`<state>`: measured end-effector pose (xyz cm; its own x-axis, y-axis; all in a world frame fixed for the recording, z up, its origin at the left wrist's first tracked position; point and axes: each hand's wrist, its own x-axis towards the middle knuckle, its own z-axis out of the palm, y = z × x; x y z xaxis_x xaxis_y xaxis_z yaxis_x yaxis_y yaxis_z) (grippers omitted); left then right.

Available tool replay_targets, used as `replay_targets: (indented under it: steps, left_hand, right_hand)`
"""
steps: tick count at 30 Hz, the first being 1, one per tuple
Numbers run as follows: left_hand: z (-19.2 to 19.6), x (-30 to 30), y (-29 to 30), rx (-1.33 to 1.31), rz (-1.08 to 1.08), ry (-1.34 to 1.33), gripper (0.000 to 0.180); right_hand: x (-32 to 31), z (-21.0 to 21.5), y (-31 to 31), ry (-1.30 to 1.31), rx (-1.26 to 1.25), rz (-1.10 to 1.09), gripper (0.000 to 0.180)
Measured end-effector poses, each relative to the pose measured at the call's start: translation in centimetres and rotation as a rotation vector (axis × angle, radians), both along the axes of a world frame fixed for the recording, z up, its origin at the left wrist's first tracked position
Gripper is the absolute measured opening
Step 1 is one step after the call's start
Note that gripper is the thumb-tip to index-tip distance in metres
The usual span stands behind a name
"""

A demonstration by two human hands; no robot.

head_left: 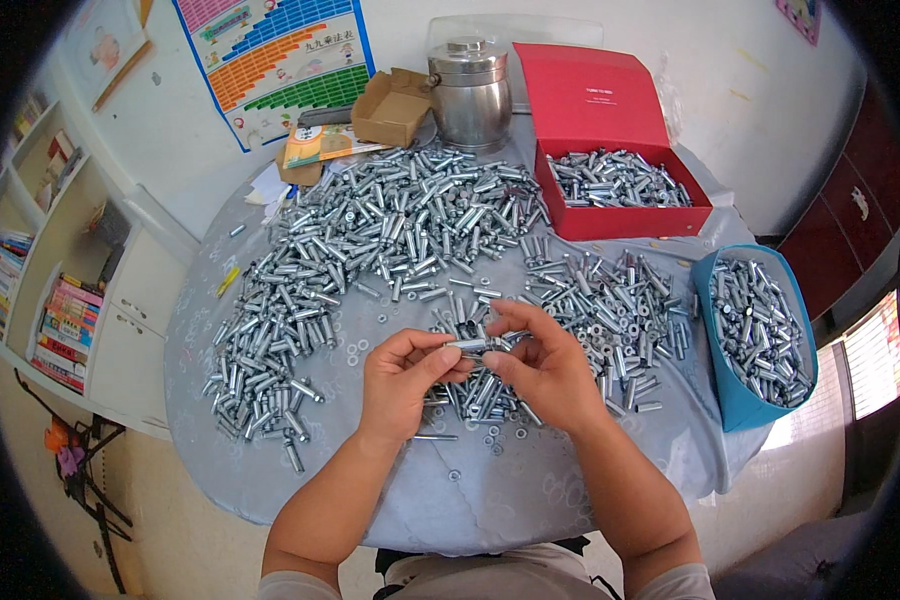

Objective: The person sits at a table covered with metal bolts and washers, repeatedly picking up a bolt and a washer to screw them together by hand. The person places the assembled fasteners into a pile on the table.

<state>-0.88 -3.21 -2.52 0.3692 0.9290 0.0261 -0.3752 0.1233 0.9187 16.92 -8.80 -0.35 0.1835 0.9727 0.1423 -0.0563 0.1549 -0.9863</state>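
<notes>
1. Two bare forearms enter from the lower edge; the elbows are cut off.
2. The left hand and right hand meet above the round table draped in pale grey cloth. Both pinch one short silver metal sleeve bolt between fingertips; its ends are hidden by the fingers.
3. Loose small steel washers lie under the hands, partly hidden.
4. The broad heap of silver bolts spreads beyond.
5. The blue fabric bin of bolts stands right.
6. The open red cardboard box, steel lidded canister and small brown carton stand farthest.
</notes>
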Motion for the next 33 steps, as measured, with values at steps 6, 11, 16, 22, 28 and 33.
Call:
replay_targets:
  steps: [6, 11, 16, 22, 28, 33]
  left_hand:
    - [-0.2, 0.0, 0.0, -0.024, 0.021, 0.018, 0.009]
    - [0.1, -0.2, 0.1, -0.033, 0.056, 0.039, 0.010]
    - [0.0, 0.0, 0.1, -0.008, 0.039, 0.040, 0.012]
    - [-0.1, 0.5, -0.1, -0.015, 0.014, 0.007, 0.017]
    - [-0.1, 0.3, -0.2, 0.064, -0.031, 0.140, 0.015]
    - [0.9, -0.2, -0.1, -0.005, 0.066, 0.310, 0.016]
  right_hand:
    - [1.0, -1.3, 0.3, -0.022, -0.117, 0.097, 0.028]
    - [0.7, -1.7, 0.6, -0.166, -0.014, -0.066, 0.026]
    - [0.7, -1.1, 0.5, -0.343, 0.072, -0.159, 0.026]
    - [0.3, -1.2, 0.1, -0.502, 0.139, -0.022, 0.028]
    - [0.5, -0.2, -0.1, -0.457, 0.016, -0.031, 0.022]
    - [1.1, -0.7, 0.0, -0.281, -0.048, -0.099, 0.018]
